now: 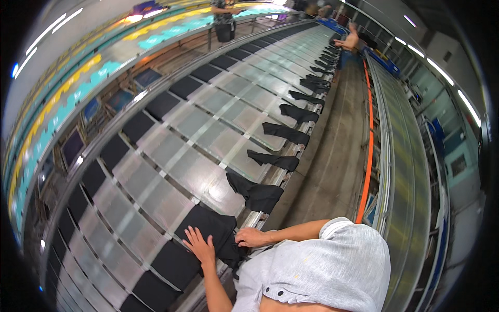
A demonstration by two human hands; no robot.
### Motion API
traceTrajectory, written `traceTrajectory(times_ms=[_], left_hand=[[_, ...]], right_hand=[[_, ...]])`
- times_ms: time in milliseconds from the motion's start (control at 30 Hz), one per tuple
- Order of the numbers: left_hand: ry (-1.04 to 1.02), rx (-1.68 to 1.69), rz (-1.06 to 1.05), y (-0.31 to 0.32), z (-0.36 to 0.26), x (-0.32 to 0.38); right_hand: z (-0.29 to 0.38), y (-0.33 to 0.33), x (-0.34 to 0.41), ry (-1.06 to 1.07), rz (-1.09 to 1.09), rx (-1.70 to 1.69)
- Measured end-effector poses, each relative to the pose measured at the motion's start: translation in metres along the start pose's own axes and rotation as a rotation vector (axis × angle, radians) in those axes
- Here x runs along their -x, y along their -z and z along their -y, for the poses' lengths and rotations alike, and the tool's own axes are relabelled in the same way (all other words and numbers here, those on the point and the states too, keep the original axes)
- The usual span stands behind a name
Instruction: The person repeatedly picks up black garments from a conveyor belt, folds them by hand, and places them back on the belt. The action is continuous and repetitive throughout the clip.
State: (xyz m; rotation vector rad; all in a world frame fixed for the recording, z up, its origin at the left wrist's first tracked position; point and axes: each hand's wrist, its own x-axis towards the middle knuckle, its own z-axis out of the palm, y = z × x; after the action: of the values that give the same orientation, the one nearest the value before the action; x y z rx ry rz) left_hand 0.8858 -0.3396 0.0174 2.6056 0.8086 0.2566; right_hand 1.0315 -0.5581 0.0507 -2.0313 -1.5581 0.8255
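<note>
My left hand [199, 245] lies palm down on a black fabric piece [208, 223], its fingers spread. The fabric sits flat over the near end of a printing pallet on a long table. At its edge, the curled fingers of my right hand [251, 237] grip the cloth, which bunches below them. Beside my left hand, another black piece [175, 263] is laid smooth on the neighbouring pallet. On the other side, a black piece [259, 193] lies loosely folded over the table's edge.
More folded black pieces [286, 133] line the near edge. Flat black pieces [138, 128] run along the far edge. A concrete aisle [323, 156] separates this table from another long table [409, 167]. One person [349, 43] stands in the aisle, another [224, 19] across the table.
</note>
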Motion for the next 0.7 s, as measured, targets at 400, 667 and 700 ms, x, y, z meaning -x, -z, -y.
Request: traceTrajectory(times_ms=[400,667,700], left_hand=[[0.027,0.216,0.172,0.009,0.01,0.054],[-0.054,0.149,0.222,0.026,-0.004,0.055],[-0.058,0.135,0.25,0.032,-0.012,0.054]], right_hand=[[0.083,0.046,0.035,-0.418,0.007,-0.883],[0.075,0.039,0.014,-0.457,-0.13,-1.075],[0.064,0.028,0.006,-0.477,-0.196,-1.096]])
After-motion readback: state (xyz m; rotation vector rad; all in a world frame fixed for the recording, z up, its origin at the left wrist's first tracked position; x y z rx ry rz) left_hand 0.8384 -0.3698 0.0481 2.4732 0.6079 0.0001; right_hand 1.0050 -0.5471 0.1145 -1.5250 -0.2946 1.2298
